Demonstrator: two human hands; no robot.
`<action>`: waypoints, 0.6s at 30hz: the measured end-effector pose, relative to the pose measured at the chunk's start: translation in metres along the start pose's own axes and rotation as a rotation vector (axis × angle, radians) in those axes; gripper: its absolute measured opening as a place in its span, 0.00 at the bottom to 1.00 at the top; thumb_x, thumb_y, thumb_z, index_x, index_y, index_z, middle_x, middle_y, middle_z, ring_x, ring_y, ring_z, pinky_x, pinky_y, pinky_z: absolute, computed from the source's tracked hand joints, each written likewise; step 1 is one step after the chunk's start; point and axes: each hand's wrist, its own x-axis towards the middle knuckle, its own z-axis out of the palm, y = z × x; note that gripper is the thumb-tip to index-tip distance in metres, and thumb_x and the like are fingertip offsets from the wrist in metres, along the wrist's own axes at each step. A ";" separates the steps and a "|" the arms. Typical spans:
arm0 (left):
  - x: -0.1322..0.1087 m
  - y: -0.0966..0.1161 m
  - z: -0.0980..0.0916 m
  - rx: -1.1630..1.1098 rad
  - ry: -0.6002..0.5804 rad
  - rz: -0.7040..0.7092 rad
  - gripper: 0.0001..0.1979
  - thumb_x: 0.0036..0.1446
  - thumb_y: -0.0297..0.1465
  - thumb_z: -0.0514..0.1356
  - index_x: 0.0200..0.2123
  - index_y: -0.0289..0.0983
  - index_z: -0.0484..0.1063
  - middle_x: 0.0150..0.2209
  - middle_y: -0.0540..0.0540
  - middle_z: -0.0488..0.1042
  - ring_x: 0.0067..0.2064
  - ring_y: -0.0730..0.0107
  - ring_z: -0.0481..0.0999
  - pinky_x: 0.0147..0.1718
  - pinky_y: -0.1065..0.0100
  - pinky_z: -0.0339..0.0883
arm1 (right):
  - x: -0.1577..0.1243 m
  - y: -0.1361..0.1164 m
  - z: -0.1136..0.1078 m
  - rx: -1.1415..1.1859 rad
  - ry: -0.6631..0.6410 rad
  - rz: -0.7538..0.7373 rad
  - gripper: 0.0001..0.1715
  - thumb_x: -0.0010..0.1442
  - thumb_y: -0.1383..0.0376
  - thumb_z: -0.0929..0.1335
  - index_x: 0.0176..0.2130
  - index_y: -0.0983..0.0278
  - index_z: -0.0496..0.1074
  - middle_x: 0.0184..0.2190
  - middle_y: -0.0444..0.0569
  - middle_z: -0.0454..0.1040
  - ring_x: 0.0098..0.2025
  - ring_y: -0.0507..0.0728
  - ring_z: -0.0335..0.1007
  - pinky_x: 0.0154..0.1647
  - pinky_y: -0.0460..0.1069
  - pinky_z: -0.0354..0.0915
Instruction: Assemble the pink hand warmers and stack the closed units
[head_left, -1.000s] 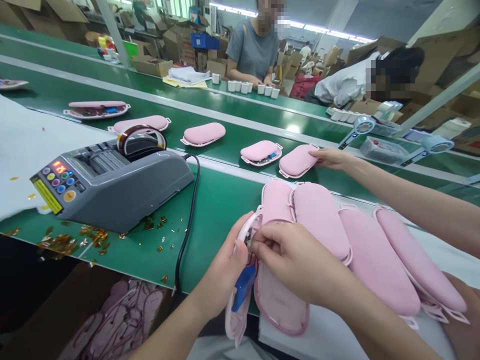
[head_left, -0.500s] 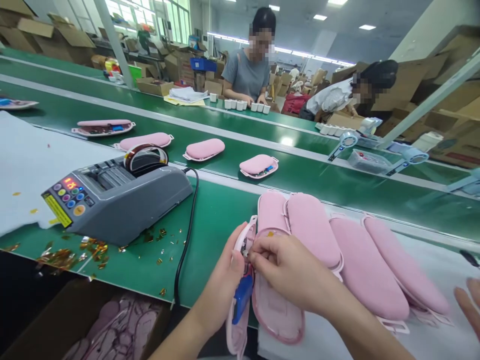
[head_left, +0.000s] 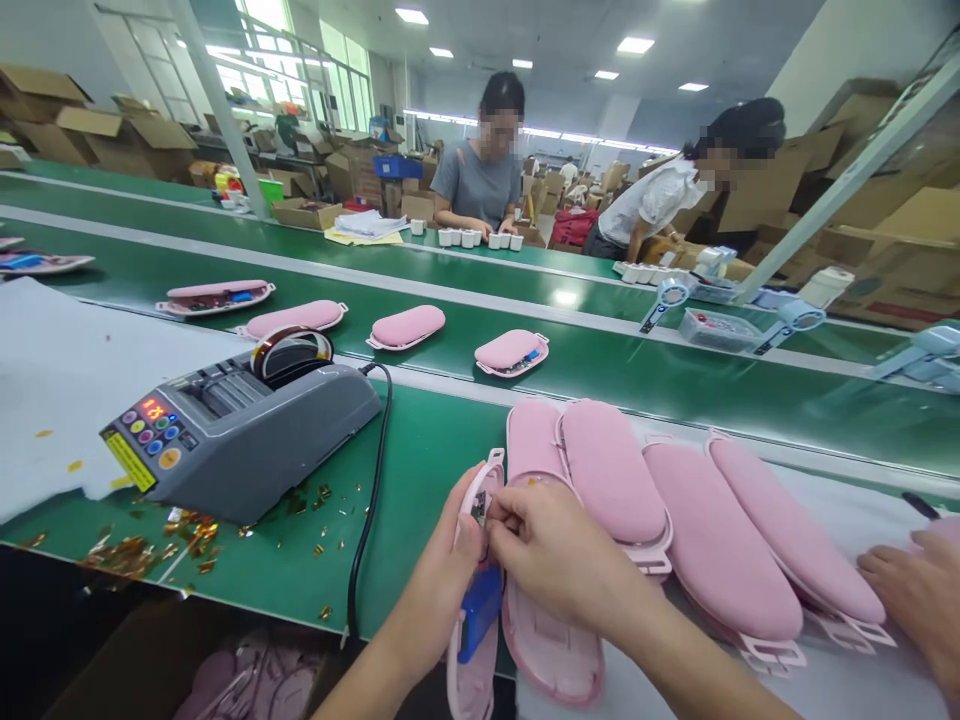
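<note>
My left hand is wrapped round a long pink plastic shell, which it holds tilted on its side. Inside the shell a small circuit board shows at the upper end, and a blue block, perhaps a battery, lies lower down. With thumb and fingers pinched, my right hand works at the edge of the board; whatever is between its fingertips is too small to make out. Beneath my right hand lies an open pink shell half, partly hidden. Several closed pink cases lie to the right.
A grey tape dispenser stands at left, with gold tape scraps before it. Pink cases sit along the green conveyor. Another person's hand is at far right. Below is a box of pink parts.
The camera view has tilted slightly, so the scene sits lower. My hands keep nearly the same hold on the shell. The other person's hand at right has come further into view, beside a pink piece.
</note>
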 end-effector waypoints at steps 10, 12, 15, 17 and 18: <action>0.003 0.011 -0.004 -0.330 0.010 -0.280 0.30 0.51 0.39 0.66 0.55 0.34 0.65 0.47 0.37 0.77 0.49 0.48 0.76 0.52 0.52 0.67 | -0.081 0.066 0.063 0.098 0.812 0.147 0.30 0.62 0.54 0.63 0.59 0.63 0.60 0.42 0.54 0.74 0.35 0.59 0.71 0.37 0.52 0.68; 0.001 0.008 -0.006 -0.316 -0.008 -0.304 0.30 0.46 0.39 0.69 0.50 0.32 0.69 0.43 0.36 0.79 0.46 0.47 0.78 0.48 0.53 0.69 | -0.092 0.070 0.078 0.218 0.686 0.140 0.27 0.61 0.54 0.63 0.57 0.62 0.64 0.35 0.50 0.75 0.30 0.57 0.70 0.35 0.51 0.68; -0.003 0.002 -0.004 -0.328 -0.043 -0.265 0.29 0.45 0.42 0.69 0.48 0.32 0.71 0.44 0.36 0.79 0.46 0.48 0.78 0.47 0.55 0.70 | -0.093 0.064 0.084 0.385 0.620 0.048 0.20 0.57 0.56 0.67 0.48 0.59 0.68 0.40 0.49 0.73 0.40 0.59 0.70 0.43 0.51 0.68; -0.006 -0.002 -0.001 -0.295 -0.065 -0.234 0.31 0.46 0.44 0.68 0.49 0.32 0.70 0.46 0.36 0.78 0.47 0.49 0.77 0.47 0.57 0.69 | -0.086 0.059 0.081 0.579 0.494 -0.011 0.22 0.54 0.57 0.70 0.47 0.59 0.64 0.48 0.51 0.69 0.48 0.59 0.68 0.48 0.52 0.67; -0.007 -0.003 0.000 -0.260 -0.076 -0.225 0.32 0.46 0.46 0.67 0.50 0.32 0.70 0.46 0.36 0.77 0.47 0.49 0.77 0.47 0.57 0.69 | -0.083 0.058 0.078 0.697 0.403 -0.037 0.23 0.55 0.57 0.70 0.48 0.58 0.61 0.51 0.51 0.68 0.50 0.59 0.67 0.50 0.52 0.66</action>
